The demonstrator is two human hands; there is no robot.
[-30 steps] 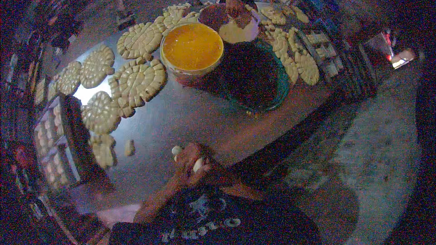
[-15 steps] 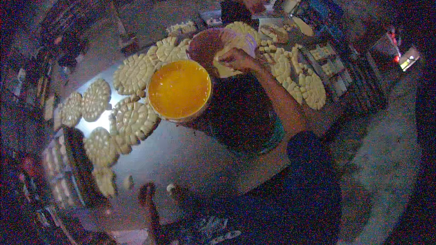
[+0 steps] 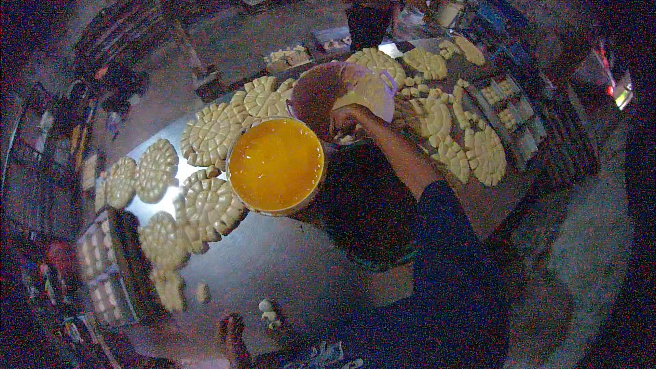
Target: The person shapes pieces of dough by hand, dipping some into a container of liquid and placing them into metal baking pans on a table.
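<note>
My right hand (image 3: 344, 120) reaches into a purple basin (image 3: 383, 82), its fingers closed round the near edge of a flat beige piece (image 3: 362, 100). Whether that piece is a scraper or dough I cannot tell. Low in the picture, my left hand (image 3: 231, 333) is over the metal table; its fingers are too dark to read. Small pale dough balls (image 3: 268, 307) lie just right of it. Close to the basin stands a round bucket (image 3: 277, 164), orange-yellow inside with small white specks.
Large rounds of portioned dough (image 3: 210, 133) cover the table's left and far sides, with more dough rounds (image 3: 485, 154) at right. Trays with dough pieces stand at the left (image 3: 102, 273) and right (image 3: 509, 106) edges. A dark tub (image 3: 369, 205) is before me. Another person (image 3: 372, 0) stands beyond.
My right hand has lowered into the basin, and the beige piece has turned from hanging down to standing above the fingers. The view has tilted up. The other person has straightened.
</note>
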